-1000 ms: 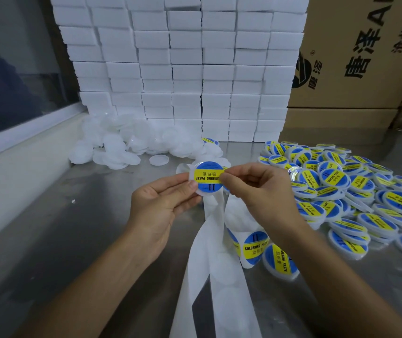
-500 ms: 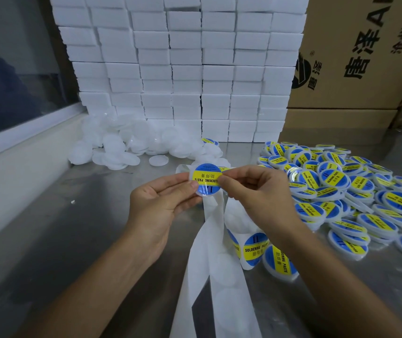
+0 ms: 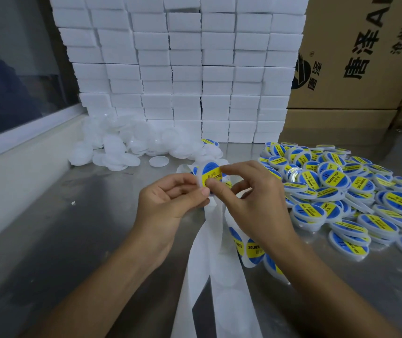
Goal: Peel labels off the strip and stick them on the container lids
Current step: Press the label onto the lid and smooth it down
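A round white lid [image 3: 209,175] with a blue and yellow label on its top is held above the steel table between both hands. My left hand [image 3: 170,201] pinches its left edge between thumb and fingers. My right hand [image 3: 251,191] holds its right side, with the thumb pressing on the label's yellow band. The white backing strip [image 3: 209,252] trails from under the hands toward me, with two unpeeled labels [image 3: 253,250] on a fold at its right. Blank white lids [image 3: 122,150] lie heaped at the back left. Labelled lids [image 3: 341,189] are piled on the right.
A wall of stacked white boxes [image 3: 183,69] stands behind the lids. Brown cartons [image 3: 366,57] fill the back right. A window ledge [image 3: 24,152] runs along the left. Bare steel table [image 3: 73,240] lies under my left forearm.
The lid has been turned in my hands, so its yellow band now runs slanted. My right thumb has moved onto the label face and my left fingers have curled tighter on the edge.
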Demonstrator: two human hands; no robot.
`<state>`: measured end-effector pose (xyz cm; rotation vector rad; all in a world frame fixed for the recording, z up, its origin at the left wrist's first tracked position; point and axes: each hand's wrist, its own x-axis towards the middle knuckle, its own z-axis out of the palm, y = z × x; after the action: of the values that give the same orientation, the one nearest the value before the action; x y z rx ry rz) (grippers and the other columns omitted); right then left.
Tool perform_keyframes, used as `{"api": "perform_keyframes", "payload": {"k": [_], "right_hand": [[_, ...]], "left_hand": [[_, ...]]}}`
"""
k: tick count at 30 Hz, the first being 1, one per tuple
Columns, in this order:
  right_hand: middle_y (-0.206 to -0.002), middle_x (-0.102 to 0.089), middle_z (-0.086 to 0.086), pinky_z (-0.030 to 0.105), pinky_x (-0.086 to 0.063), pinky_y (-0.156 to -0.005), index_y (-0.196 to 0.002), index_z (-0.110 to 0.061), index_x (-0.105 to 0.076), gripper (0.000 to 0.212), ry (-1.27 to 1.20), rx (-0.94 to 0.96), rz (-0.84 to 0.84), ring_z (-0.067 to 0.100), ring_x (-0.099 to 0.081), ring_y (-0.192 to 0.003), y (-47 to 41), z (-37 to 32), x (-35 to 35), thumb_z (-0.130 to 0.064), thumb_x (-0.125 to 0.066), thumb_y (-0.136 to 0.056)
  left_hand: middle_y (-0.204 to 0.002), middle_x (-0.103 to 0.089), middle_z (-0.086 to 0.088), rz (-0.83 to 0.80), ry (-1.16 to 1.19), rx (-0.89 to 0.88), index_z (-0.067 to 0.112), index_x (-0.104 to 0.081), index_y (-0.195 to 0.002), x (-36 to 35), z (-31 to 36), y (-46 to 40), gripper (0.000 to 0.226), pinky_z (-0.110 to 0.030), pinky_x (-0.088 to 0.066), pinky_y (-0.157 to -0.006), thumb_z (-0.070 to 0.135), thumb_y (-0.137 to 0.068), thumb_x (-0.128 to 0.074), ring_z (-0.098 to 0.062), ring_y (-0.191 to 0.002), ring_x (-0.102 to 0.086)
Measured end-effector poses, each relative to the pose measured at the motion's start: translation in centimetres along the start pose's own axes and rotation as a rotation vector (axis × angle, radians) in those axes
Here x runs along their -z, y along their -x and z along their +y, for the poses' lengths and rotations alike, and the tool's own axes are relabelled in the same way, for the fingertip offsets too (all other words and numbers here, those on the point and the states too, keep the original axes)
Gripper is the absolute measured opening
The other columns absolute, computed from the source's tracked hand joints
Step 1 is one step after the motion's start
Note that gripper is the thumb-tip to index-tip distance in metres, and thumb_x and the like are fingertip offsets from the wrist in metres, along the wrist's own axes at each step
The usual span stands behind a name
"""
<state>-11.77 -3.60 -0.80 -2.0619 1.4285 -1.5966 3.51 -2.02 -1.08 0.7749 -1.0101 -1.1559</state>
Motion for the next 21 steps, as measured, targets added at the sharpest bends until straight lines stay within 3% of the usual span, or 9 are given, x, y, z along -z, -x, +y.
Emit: {"api": "perform_keyframes", "payload": {"k": [5,9,14,17,20,21], "right_hand": [[-0.093,-0.069,-0.014,0.017,-0.054,-0.067,-0.112,-0.027,-0.069,0.047,-0.212,-0.130,-0.151,0.001,-0.068,-0.073,0.0,-0.3,0.0,-0.054,-0.066,-0.074],[-0.082,-0.069,-0.011,0.022,-0.057,-0.068,-0.099,-0.030,-0.066,0.029,-0.399,-0.182,-0.119,0.008,-0.069,-0.072,-0.4,-0.2,0.0,-0.022,-0.081,-0.075],[-0.072,-0.073,-0.001,0.022,-0.056,-0.055,-0.087,-0.014,-0.070,0.012,-0.512,-0.151,-0.060,0.013,-0.066,-0.058,-0.9,0.2,0.8,-0.002,-0.069,-0.086],[-0.074,-0.073,0.001,0.023,-0.056,-0.056,-0.091,-0.015,-0.071,0.008,-0.486,-0.170,-0.084,0.014,-0.069,-0.060,-0.8,0.2,0.7,-0.013,-0.073,-0.084],[-0.077,-0.071,0.010,0.034,-0.057,-0.062,-0.107,-0.018,-0.069,0.050,-0.413,-0.197,-0.134,0.027,-0.068,-0.068,-0.3,-0.1,0.2,-0.047,-0.078,-0.066],[-0.076,-0.070,0.011,0.035,-0.057,-0.061,-0.107,-0.019,-0.069,0.057,-0.396,-0.201,-0.134,0.029,-0.067,-0.067,-0.2,-0.2,0.1,-0.052,-0.076,-0.062]], "left_hand": [[-0.093,-0.075,-0.017,-0.079,0.081,0.019,0.012,-0.074,-0.077,0.0,-0.4,-0.1,0.017,-0.031,-0.059,-0.075,0.015,-0.060,-0.077,-0.028,-0.086,-0.073],[-0.095,-0.075,-0.014,-0.148,0.075,0.028,0.002,-0.062,-0.088,0.1,-0.7,-0.1,0.018,-0.028,-0.058,-0.073,0.006,-0.071,-0.066,-0.024,-0.088,-0.073],[-0.094,-0.075,-0.006,-0.209,0.010,0.022,0.005,-0.063,-0.093,-0.1,-0.7,0.1,0.022,-0.026,-0.057,-0.068,0.012,-0.072,-0.067,-0.017,-0.086,-0.073],[-0.094,-0.075,-0.005,-0.199,-0.048,0.004,0.006,-0.061,-0.090,0.0,-0.7,0.0,0.021,-0.024,-0.057,-0.062,0.016,-0.072,-0.067,-0.018,-0.084,-0.073],[-0.090,-0.074,-0.002,-0.208,-0.102,-0.023,0.010,-0.061,-0.084,0.1,-0.6,0.1,0.005,-0.023,-0.055,-0.056,0.007,-0.081,-0.064,-0.017,-0.081,-0.073],[-0.089,-0.074,-0.001,-0.211,-0.143,-0.041,0.011,-0.061,-0.083,0.2,-0.6,0.1,0.011,-0.022,-0.054,-0.054,0.000,-0.085,-0.062,-0.017,-0.082,-0.073]]}}
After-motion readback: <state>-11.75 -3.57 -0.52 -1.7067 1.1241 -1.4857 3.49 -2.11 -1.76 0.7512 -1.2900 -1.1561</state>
